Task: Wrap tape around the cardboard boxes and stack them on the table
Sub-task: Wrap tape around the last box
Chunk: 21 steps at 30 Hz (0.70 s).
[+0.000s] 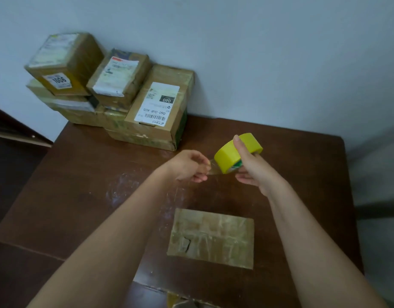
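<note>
Right fingers: the right hand (250,167) curls around the yellow tape roll (237,152), thumb over the outer band and the other fingers passing under or through the core; the roll is held above the table.
Left fingers: the left hand (190,166) pinches the free tape end (211,167), a short clear strip drawn taut between the two hands.
Handling of the roll: judged light and rigid; the core grip lets it turn as tape pays out.
Handling of the strip: judged thin, limp and sticky on one face, prone to folding on itself; best held at its very edge, as here.
Below the fingers: a flat cardboard box (211,237) lies on the brown table (80,174), toward the person and well apart from both hands. Its top already shows glossy tape bands and a small tear near the left side.
Handling of the box: judged light, stiff at the edges, slick where taped; best held by its long sides.
Beyond the left fingers: stacked boxes (116,94) stand in the far corner against the wall, several bearing shipping labels.
Containers: all boxes are closed; their contents cannot be seen.
</note>
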Each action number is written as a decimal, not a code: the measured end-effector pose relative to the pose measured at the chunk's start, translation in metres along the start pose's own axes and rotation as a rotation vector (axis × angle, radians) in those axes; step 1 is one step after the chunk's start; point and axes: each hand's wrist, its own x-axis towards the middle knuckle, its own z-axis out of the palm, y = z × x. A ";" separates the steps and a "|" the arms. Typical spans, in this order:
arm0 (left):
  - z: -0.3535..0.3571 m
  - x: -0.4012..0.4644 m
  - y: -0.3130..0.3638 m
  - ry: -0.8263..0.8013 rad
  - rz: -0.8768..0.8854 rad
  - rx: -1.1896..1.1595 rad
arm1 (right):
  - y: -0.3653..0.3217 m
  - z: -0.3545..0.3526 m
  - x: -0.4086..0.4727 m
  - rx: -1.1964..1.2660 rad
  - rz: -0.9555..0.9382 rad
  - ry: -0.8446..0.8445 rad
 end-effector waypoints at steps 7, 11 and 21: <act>0.008 -0.062 0.006 -0.051 -0.062 -0.170 | 0.013 0.005 -0.048 0.614 -0.103 -0.024; 0.011 -0.089 0.006 0.024 -0.065 -0.090 | 0.022 0.009 -0.068 0.566 -0.246 -0.168; 0.015 -0.126 -0.034 0.240 -0.030 -0.055 | 0.032 0.013 -0.098 0.310 -0.448 0.081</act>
